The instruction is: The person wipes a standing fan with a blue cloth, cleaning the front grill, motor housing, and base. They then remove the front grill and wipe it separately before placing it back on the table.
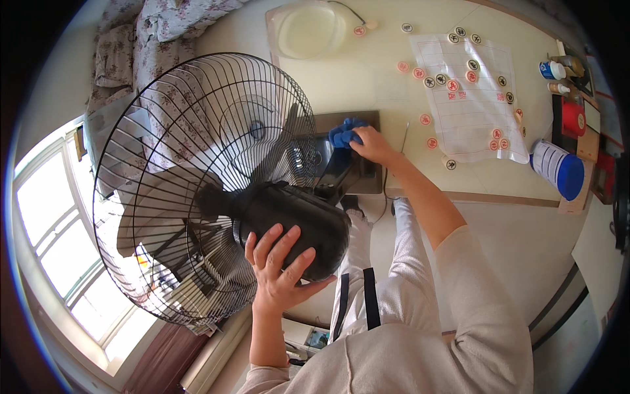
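A black electric fan (295, 231) with a round wire guard (142, 162) fills the left half of the view. My left hand (280, 276) grips the rear motor housing, fingers spread over it and the thumb low on its end. Bunched in my right hand (371, 145) is a dark blue cloth (347, 133). It is pressed against the upper end of the fan's black stand (339, 167), over the fan's dark square base (371, 120). My right fingertips are partly hidden in the cloth.
On the pale table (354, 88) lie a xiangqi sheet (472, 113) and several round pieces (452, 85). A translucent basin (310, 29) stands at the back. A blue-lidded canister (558, 170) lies at the right edge. A thin cord (385, 207) hangs near my legs. Windows (64, 226) are at left.
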`<move>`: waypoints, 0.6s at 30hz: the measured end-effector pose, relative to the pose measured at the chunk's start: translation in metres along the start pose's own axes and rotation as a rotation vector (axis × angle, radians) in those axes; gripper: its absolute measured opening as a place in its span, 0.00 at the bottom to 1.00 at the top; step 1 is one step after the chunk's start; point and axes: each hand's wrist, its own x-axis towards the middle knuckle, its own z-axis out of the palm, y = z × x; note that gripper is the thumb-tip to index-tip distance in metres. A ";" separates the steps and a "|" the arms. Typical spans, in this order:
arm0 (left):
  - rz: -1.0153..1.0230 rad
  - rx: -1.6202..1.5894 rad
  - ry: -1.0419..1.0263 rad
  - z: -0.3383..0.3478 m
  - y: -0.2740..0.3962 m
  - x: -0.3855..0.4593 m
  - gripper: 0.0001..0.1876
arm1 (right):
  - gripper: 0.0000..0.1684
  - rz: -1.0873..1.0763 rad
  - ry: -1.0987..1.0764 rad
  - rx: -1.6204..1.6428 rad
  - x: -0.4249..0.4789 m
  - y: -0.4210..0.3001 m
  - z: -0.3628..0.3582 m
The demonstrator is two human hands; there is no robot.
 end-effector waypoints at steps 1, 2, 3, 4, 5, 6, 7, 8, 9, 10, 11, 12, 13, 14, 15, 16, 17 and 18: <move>0.002 -0.009 -0.008 -0.002 -0.001 0.002 0.45 | 0.25 -0.007 0.038 -0.052 0.001 0.003 0.003; 0.004 -0.022 -0.008 -0.002 -0.002 0.003 0.46 | 0.24 -0.011 0.079 -0.105 0.000 0.006 0.006; 0.001 -0.022 -0.005 -0.001 -0.002 0.004 0.46 | 0.23 0.031 0.182 -0.124 -0.005 0.003 0.009; -0.001 -0.024 -0.002 -0.001 -0.002 0.004 0.46 | 0.23 0.076 0.287 -0.145 -0.015 -0.003 0.014; 0.001 -0.027 0.000 -0.002 -0.002 0.005 0.46 | 0.23 0.123 0.395 -0.164 -0.027 -0.009 0.017; 0.010 -0.017 0.001 -0.003 -0.002 0.006 0.46 | 0.23 0.227 0.387 0.002 -0.037 -0.016 0.013; 0.010 -0.010 -0.001 -0.002 -0.001 0.004 0.46 | 0.22 0.331 0.368 0.168 -0.051 -0.026 0.004; 0.011 -0.003 -0.003 -0.002 0.000 0.003 0.46 | 0.22 0.433 0.349 0.335 -0.065 -0.037 -0.005; 0.021 0.002 0.011 0.000 0.000 0.002 0.46 | 0.23 0.476 0.319 0.469 -0.078 -0.057 -0.015; 0.028 0.009 0.020 0.001 0.000 0.002 0.46 | 0.23 0.519 0.285 0.607 -0.090 -0.083 -0.023; 0.032 0.016 0.026 0.003 0.000 0.000 0.46 | 0.23 0.511 0.286 0.723 -0.103 -0.118 -0.031; 0.016 -0.003 0.048 0.005 0.001 0.001 0.43 | 0.24 0.500 0.297 0.841 -0.113 -0.150 -0.034; 0.002 -0.021 0.060 0.005 0.003 0.004 0.39 | 0.24 0.263 0.367 0.696 -0.125 -0.170 -0.026; -0.014 -0.040 0.073 0.005 0.005 0.005 0.36 | 0.26 0.031 0.428 0.540 -0.131 -0.187 -0.018; -0.006 -0.037 0.068 0.006 0.004 0.004 0.36 | 0.27 0.040 0.370 0.719 -0.130 -0.194 -0.013; -0.004 -0.031 0.066 0.005 0.004 0.002 0.37 | 0.27 0.055 0.415 0.822 -0.127 -0.185 -0.004; -0.004 -0.026 0.064 0.005 0.004 0.001 0.37 | 0.27 0.068 0.458 0.924 -0.121 -0.166 0.010; 0.003 -0.008 0.061 0.004 0.004 0.001 0.38 | 0.27 0.163 0.487 0.855 -0.111 -0.143 0.021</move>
